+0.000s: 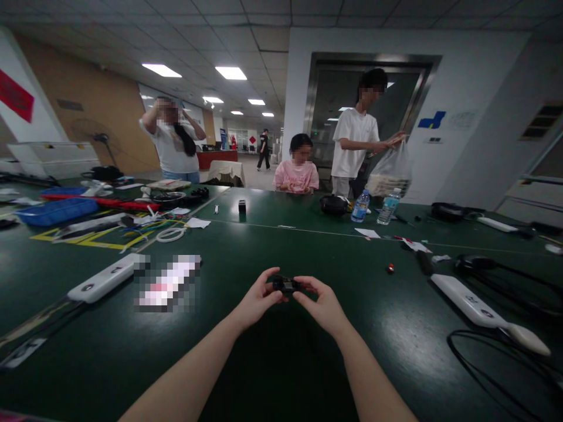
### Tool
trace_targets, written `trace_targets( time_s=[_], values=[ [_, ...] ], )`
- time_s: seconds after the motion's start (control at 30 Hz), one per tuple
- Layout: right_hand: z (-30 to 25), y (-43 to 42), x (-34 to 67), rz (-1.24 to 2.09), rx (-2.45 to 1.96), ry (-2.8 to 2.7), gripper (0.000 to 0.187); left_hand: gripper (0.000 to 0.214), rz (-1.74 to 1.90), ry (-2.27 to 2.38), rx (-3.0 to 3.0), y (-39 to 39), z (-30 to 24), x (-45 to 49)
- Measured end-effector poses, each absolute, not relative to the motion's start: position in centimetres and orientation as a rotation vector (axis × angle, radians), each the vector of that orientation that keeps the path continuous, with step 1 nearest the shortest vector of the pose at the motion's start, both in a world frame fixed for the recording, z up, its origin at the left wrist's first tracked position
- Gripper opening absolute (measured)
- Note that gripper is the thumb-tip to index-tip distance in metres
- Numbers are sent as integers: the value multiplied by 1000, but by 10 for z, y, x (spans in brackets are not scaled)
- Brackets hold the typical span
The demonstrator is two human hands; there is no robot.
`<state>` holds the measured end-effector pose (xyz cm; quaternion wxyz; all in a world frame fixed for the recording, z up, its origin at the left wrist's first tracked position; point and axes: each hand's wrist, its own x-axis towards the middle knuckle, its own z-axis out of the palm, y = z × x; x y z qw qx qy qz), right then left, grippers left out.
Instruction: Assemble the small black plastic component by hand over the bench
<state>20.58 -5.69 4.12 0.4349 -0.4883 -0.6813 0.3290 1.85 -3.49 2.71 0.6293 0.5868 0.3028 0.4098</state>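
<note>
Between my two hands is a small black device (285, 285), blocky in shape and too small to name exactly. The fingers and thumb of my left hand (260, 294) pinch its left end. At its right end, my right hand (320, 300) grips it between thumb and fingertips. Both forearms reach in from the bottom edge, and the device is held just above the dark green table (290, 363). A blurred-out bright phone-like slab (169, 284) lies to the left of my left hand.
White power strips lie left (108, 278) and right (468, 300), with black cables (488, 351). Further back are a blue tray (59, 211), a small black box (241, 206), water bottles (360, 206) and a tiny red item (390, 268). Across the table, a person holds a plastic bag (391, 170).
</note>
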Motion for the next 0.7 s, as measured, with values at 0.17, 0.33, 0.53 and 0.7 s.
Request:
trace_targets(
  time_s=[0.17,0.33,0.53,0.7],
  values=[
    [43,-59,205,811,-1204,-1688,29,42,945,679,1366,-34,25,18],
    [43,-59,205,806,-1213,-1692,29,41,972,657,1354,-31,20,18],
    [45,-60,205,819,-1233,-1719,29,46,971,639,1338,-31,20,19],
    [45,-59,205,804,-1257,-1733,29,39,945,650,1338,-32,23,19]
  ],
)
